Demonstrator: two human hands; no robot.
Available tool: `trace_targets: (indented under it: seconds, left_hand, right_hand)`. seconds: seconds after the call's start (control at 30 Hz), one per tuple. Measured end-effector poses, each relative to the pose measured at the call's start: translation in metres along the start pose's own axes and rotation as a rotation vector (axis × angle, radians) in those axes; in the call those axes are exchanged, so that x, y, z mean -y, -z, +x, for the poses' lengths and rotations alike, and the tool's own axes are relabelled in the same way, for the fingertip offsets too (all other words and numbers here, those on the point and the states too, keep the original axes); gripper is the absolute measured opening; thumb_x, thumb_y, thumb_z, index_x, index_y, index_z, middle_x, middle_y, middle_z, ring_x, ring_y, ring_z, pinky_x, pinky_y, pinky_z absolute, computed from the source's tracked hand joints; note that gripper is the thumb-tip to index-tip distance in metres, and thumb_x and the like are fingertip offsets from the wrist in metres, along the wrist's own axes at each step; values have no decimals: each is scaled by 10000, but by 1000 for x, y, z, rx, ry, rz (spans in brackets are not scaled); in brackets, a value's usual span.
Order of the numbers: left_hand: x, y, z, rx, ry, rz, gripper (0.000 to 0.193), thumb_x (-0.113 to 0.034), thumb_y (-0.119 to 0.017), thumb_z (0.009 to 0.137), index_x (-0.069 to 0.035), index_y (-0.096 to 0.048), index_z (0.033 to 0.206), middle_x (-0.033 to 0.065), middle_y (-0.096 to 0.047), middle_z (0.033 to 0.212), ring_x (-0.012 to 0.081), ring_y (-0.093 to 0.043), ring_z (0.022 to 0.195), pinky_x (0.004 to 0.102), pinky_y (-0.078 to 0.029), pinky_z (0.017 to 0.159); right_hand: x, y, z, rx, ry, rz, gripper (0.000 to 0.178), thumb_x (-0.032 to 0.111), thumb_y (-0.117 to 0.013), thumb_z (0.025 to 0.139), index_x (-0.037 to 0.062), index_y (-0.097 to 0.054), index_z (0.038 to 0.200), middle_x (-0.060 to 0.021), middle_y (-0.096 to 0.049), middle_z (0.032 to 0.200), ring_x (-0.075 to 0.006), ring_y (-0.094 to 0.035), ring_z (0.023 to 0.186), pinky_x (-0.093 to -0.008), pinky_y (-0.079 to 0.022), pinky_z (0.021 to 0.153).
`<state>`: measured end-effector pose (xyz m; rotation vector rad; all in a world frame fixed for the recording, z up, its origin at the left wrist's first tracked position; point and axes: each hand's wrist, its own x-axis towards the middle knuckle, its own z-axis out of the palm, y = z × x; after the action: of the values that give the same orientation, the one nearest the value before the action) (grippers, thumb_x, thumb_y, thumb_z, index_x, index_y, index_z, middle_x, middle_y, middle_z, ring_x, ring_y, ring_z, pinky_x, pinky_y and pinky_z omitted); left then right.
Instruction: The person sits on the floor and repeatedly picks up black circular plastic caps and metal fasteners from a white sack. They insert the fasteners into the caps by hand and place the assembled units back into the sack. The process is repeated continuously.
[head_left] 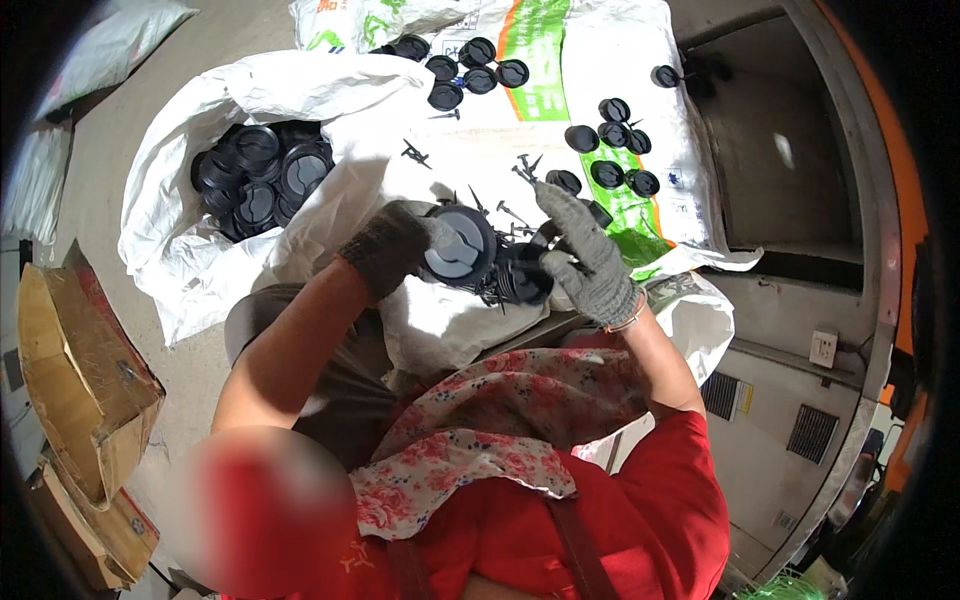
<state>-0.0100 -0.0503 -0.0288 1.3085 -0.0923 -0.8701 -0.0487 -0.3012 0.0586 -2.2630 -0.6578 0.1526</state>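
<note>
My left hand [388, 248], in a dark grey glove, is closed on the edge of a round black plastic cap [461, 246] with a lighter grey face. My right hand [592, 258], in a light grey glove, is just right of it, fingers stretched and thumb apart. It is beside more black caps [524, 280], which partly overlap under the held one; whether it touches them is hard to tell. Small black T-shaped pins [512, 216] lie around the caps on the white sacking [470, 140]. An open white sack [165, 170] at the left holds many black caps [256, 185].
Several black caps [478, 78] lie at the far side, and others [614, 135] at the right on the printed sacking. Cardboard boxes [80, 385] stand at the left. A pale metal cabinet [780, 320] with vents is on the right. A floral apron [500, 415] covers my lap.
</note>
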Motion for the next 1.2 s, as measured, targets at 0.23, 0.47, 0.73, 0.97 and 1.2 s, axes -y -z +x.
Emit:
trace_targets:
  seconds: [0.23,0.47,0.73,0.97,1.2]
  left_hand:
    - [-11,-15,-8,30,18,-194,324,-130,-673,771,29,-600,1044,93,-656,939,161,-633,840,287,-523,759]
    - [-20,-20,-20,-103,-150,121,292,-212,-598,834,-5,-608,1040,113,-663,898,179,-624,809,309,-488,757]
    - [-48,-24,-39,-178,-1324,957,328,-49,-634,713,-52,-557,1033,111,-594,1032,295,-597,945,404,-506,805]
    - [-32,17,-45,-426,-1272,1131,376,-105,-614,808,-27,-531,1166,146,-571,1153,248,-542,1103,411,-397,997]
    - [-18,-25,-29,-36,-255,-463,410,-186,-611,853,-41,-512,1223,42,-578,1067,134,-535,1000,277,-419,902]
  right_hand:
    - [17,-17,-28,130,-121,178,520,193,-541,876,29,-372,1340,-215,-515,1239,-322,-527,1127,-361,-427,959]
    - [26,-38,-18,55,-225,193,407,166,-531,893,7,-457,1259,-180,-568,1129,-275,-579,1009,-343,-450,890]
    - [16,-43,-15,277,-548,1848,233,152,-524,861,-20,-579,1009,-149,-631,755,-256,-618,643,-390,-532,640]
    - [5,-24,-22,561,-357,1891,342,260,-536,852,-18,-596,663,-160,-603,644,-301,-612,600,-404,-517,585]
    - [16,-19,42,-129,-534,1795,169,213,-540,898,74,-536,802,-107,-623,863,-247,-603,870,-359,-498,832]
